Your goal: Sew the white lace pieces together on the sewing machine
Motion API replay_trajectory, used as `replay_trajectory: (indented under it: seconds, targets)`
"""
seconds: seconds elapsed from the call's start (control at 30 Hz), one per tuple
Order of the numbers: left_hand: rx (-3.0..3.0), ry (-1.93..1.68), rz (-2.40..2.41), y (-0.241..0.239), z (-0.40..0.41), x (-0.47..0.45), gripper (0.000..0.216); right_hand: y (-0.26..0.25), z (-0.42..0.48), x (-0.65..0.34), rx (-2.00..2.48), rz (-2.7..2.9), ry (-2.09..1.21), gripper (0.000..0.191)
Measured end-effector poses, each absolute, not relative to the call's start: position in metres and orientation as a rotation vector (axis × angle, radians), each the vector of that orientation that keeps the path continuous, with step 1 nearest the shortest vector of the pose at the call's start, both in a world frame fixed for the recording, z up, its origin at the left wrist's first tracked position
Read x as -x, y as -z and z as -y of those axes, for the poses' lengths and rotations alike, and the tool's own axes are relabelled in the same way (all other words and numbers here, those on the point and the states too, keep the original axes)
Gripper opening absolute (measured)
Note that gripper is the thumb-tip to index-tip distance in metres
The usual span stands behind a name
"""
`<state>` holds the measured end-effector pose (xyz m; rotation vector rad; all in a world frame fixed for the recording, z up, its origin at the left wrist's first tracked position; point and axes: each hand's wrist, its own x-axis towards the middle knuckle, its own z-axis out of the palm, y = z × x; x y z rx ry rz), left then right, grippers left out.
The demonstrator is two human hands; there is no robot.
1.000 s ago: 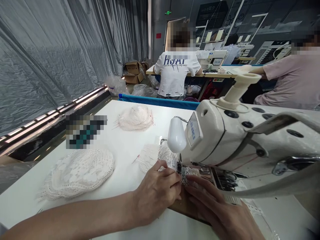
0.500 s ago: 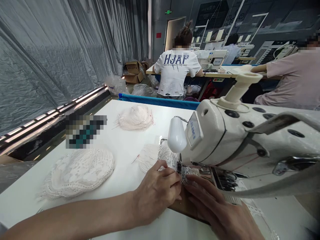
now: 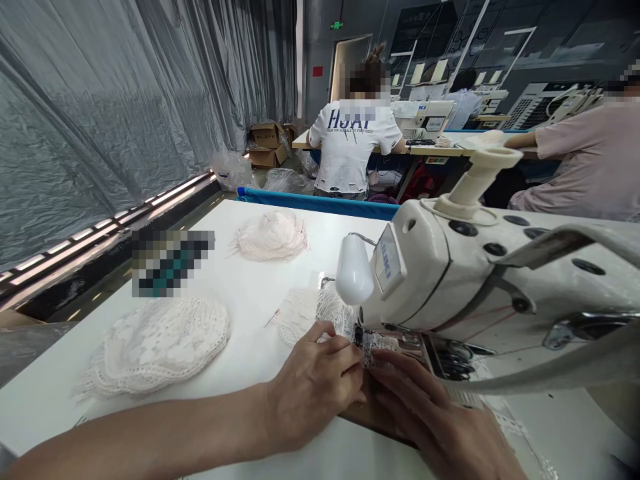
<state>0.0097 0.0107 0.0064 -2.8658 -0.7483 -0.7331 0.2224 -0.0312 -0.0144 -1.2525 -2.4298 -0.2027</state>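
A piece of white lace [image 3: 336,310] lies under the needle area of a white sewing machine [image 3: 425,253], with part of it spread on the table to the left. Close in front of the presser foot, my left hand [image 3: 313,383] has its fingers bent and pinched on the lace edge. The fingertips are partly hidden behind the knuckles. My right hand [image 3: 443,420] lies flat beside it, fingers stretched out and tips touching the lace just right of the foot. A red thread end hangs from the lace's left side.
A stack of white lace pieces [image 3: 160,343] lies on the left of the white table [image 3: 250,407]. Farther back sits a pile of pale pink pieces [image 3: 274,235] with loose red threads. A white lamp [image 3: 354,270] hangs beside the machine head. Co-workers sit beyond the blue edge [image 3: 320,202].
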Motion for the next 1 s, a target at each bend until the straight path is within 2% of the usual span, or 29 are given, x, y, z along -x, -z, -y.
replay_trajectory:
  seconds: [0.33, 0.7, 1.0]
  targets:
    - [2.835, 0.745, 0.750, -0.010, -0.011, -0.009, 0.020, 0.009, 0.032, -0.220, 1.142, 2.483, 0.268, 0.033]
    - [2.863, 0.706, 0.774, -0.011, -0.010, -0.008, 0.017, 0.011, 0.035, -0.212, 1.069, 2.467, 0.184, 0.028]
    - [2.828, 0.716, 0.734, -0.017, -0.010, -0.009, 0.024, 0.012, 0.036, -0.211, 1.088, 2.442, 0.191, 0.032]
